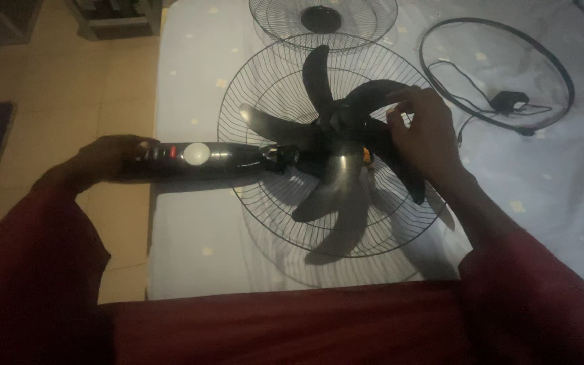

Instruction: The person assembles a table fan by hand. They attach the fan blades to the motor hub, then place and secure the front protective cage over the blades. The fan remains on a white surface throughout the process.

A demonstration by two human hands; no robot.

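Sleeves of dark red cloth cover both our arms as we bend over a pale sheet [190, 230] dotted with small yellow marks. Farthest left, our left hand [106, 159] is wrapped around the end of the black fan body [201, 157], a long handle-like housing with a red button and a round white knob (the lettering is too dim to make out). The housing lies level and runs rightward from that hand to the fan's hub.

Between our two hands sits the black fan blade [332, 145], its five dark lobes spreading over the rear wire guard [272, 209], which lies flat on the sheet beneath it. A small orange spot shows near the hub, just inside our right palm.

Our right hand [424, 132] rests on the upper right lobe of the blade, fingers curled over its edge and pinching it; the thumb side is hidden, so we cannot tell how firm the hold is.

Beyond the blade, away from us, lies a second wire guard [322, 23] with a dark centre cap. Right of our right hand, well apart, a black ring [562, 74] lies on the sheet, with a thin cable and small black plug [508, 101] inside it.
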